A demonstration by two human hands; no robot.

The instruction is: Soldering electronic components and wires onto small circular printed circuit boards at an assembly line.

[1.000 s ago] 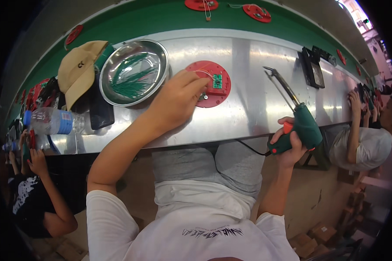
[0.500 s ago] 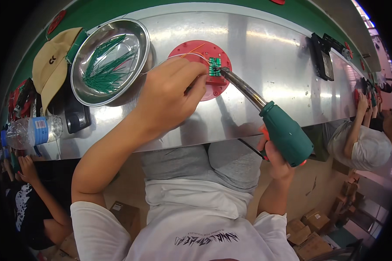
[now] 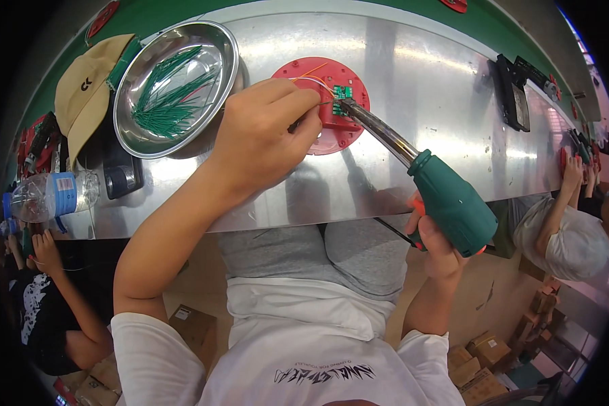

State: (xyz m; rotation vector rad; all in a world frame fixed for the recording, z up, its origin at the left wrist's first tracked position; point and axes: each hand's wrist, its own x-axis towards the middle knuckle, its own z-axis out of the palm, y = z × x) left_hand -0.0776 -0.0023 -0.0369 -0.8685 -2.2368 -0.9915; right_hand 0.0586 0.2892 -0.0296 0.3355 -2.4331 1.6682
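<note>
My left hand is closed in a pinch just left of a small green circuit board. A thin wire seems to run from its fingertips to the board; the pinch itself is partly hidden. The board sits on a round red plastic housing, where orange and white wires also lead to it. My right hand is wrapped round the green handle of a soldering iron, with orange showing at the grip. Its metal barrel slants up to the left and the tip meets the board.
Left of my left hand stands a steel bowl holding green wires. A tan cap, a black device and a plastic bottle lie farther left. A black frame-like object lies right on the metal table. People work on both sides.
The housing, bowl and table appear shifted slightly up and right with the view. The soldering tip remains at the board, and my left hand stays pinched beside it.
</note>
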